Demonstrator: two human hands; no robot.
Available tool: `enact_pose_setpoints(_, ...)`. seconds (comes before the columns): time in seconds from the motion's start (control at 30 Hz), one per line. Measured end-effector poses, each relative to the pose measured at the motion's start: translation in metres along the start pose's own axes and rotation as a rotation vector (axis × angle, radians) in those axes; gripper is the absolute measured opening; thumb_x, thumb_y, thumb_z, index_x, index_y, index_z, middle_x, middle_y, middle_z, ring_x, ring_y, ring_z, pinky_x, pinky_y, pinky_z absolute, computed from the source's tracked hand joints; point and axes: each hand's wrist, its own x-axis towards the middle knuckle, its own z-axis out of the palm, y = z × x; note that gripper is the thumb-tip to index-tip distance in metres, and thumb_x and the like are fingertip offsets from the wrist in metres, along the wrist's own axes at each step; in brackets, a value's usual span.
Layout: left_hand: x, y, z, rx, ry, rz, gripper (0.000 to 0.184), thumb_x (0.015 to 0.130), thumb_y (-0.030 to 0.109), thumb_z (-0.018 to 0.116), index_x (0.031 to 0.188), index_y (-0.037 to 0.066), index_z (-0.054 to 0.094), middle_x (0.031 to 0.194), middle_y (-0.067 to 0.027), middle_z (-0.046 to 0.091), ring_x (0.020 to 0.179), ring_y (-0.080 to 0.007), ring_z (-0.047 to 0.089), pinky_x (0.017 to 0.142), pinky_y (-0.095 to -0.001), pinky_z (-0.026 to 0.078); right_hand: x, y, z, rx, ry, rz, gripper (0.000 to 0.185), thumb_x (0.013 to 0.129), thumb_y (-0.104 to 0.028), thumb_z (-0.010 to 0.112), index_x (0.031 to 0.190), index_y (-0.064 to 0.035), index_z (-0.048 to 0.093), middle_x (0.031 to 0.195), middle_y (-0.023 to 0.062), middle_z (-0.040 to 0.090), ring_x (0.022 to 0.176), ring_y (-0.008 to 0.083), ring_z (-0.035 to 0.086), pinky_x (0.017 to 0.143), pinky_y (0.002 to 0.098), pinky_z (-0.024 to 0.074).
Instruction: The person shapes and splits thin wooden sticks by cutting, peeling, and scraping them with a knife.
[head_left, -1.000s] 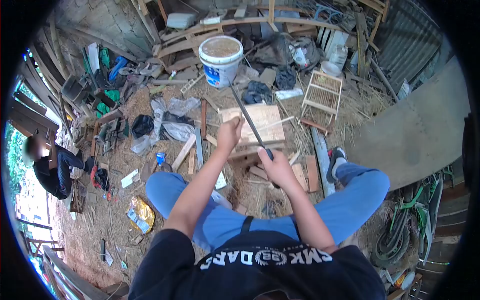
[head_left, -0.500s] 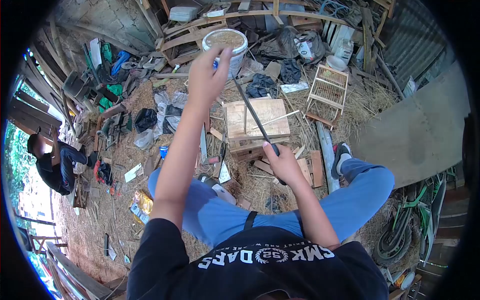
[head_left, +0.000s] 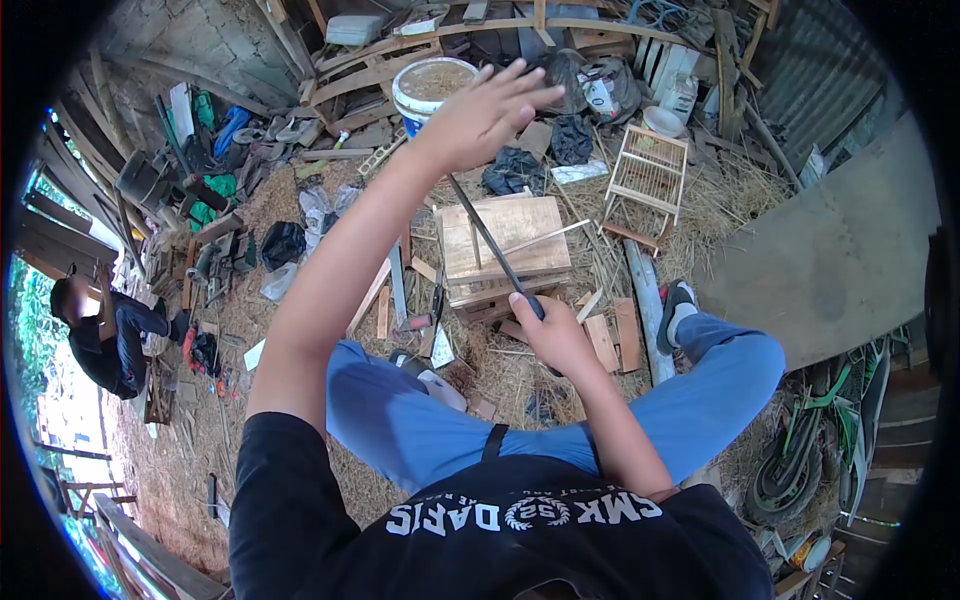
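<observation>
My right hand (head_left: 552, 335) is wrapped round the dark handle of a long thin blade (head_left: 485, 232), which points up and to the left. Its shaft passes over a pale wooden block (head_left: 525, 222) that bears thin wood strips. Raised and stretched forward, my left hand (head_left: 490, 115) holds nothing, with its fingers spread. It covers part of the white bucket (head_left: 432, 82) behind it. A knife-like tool (head_left: 437, 305) lies at the block's left side.
A small slatted wooden cage (head_left: 648, 178) stands right of the block. Wood scraps (head_left: 627, 335) lie near my legs. At the far left a person (head_left: 110, 330) sits. A large board (head_left: 820, 250) leans at the right; a green motorbike (head_left: 810, 430) is below it.
My left hand has lifted off from near the block and blade, moving up and then right with its fingers spreading. My right hand keeps its hold, almost unmoved. Thin strips now show on the block.
</observation>
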Motion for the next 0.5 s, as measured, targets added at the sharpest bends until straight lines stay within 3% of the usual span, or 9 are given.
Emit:
enact_pose_setpoints(0.1,-0.013,-0.003,0.007,-0.011,0.07,0.021,0.056,0.114,0.048,0.022,0.158,0.028,0.05,0.167,-0.0122,0.04,0.159,-0.0334,0.025,0.132,-0.0519,0.015,0.006,0.012,0.007,-0.002,0.006,-0.009,0.063,0.101,-0.056,0.059,0.089,0.0039,0.071,0.074,0.0227,0.068,0.072,0.0394,0.068,0.072,0.0471,0.0526)
enact_pose_setpoints(0.2,-0.06,-0.031,0.069,-0.001,-0.092,-0.114,0.059,0.114,0.047,0.02,0.155,0.021,0.053,0.165,-0.011,0.043,0.159,-0.0343,0.026,0.132,-0.0517,0.014,0.008,0.02,0.01,0.067,0.003,-0.007,0.063,0.101,-0.057,0.059,0.089,0.0034,0.072,0.077,0.0247,0.069,0.077,0.0424,0.07,0.073,0.048,0.0533)
enact_pose_setpoints(0.27,-0.08,-0.037,0.086,-0.226,-0.281,-0.296,0.058,0.114,0.045,0.022,0.154,0.018,0.053,0.164,-0.0099,0.045,0.159,-0.0332,0.027,0.131,-0.0534,0.016,0.004,0.014,0.005,-0.096,-0.009,-0.021,0.062,0.103,-0.053,0.06,0.09,0.0067,0.07,0.068,0.0156,0.064,0.066,0.0268,0.063,0.069,0.0411,0.0509)
enact_pose_setpoints(0.3,-0.079,-0.033,0.087,-0.231,-0.286,-0.292,0.058,0.114,0.045,0.022,0.154,0.018,0.053,0.164,-0.0099,0.045,0.159,-0.0332,0.027,0.131,-0.0534,0.016,0.003,0.017,0.007,-0.093,-0.007,-0.015,0.062,0.103,-0.053,0.06,0.09,0.0067,0.07,0.068,0.0156,0.064,0.066,0.0268,0.063,0.069,0.0411,0.0509)
enact_pose_setpoints(0.4,-0.075,-0.026,0.083,-0.183,-0.194,-0.196,0.052,0.114,0.04,0.029,0.149,0.014,0.059,0.16,-0.0108,0.051,0.158,-0.0326,0.031,0.131,-0.0548,0.017,0.002,0.022,0.009,-0.066,0.009,-0.016,0.063,0.102,-0.054,0.06,0.089,0.0072,0.069,0.07,0.0194,0.064,0.066,0.0301,0.063,0.07,0.0425,0.0507)
enact_pose_setpoints(0.47,-0.077,-0.02,0.072,0.057,-0.02,-0.085,0.045,0.112,0.037,0.043,0.134,0.007,0.068,0.146,-0.0149,0.063,0.147,-0.0333,0.047,0.126,-0.0514,0.029,0.004,0.023,0.008,-0.08,0.017,0.001,0.064,0.1,-0.058,0.06,0.085,0.0033,0.071,0.074,0.0244,0.068,0.075,0.0423,0.07,0.072,0.0489,0.0528)
enact_pose_setpoints(0.5,-0.077,-0.015,0.061,0.051,-0.02,-0.084,0.045,0.112,0.037,0.043,0.134,0.007,0.068,0.146,-0.0149,0.063,0.147,-0.0333,0.047,0.126,-0.0514,0.029,0.005,0.024,0.01,-0.082,0.019,0.006,0.064,0.1,-0.058,0.06,0.085,0.0033,0.071,0.074,0.0244,0.068,0.075,0.0423,0.07,0.072,0.0489,0.0528)
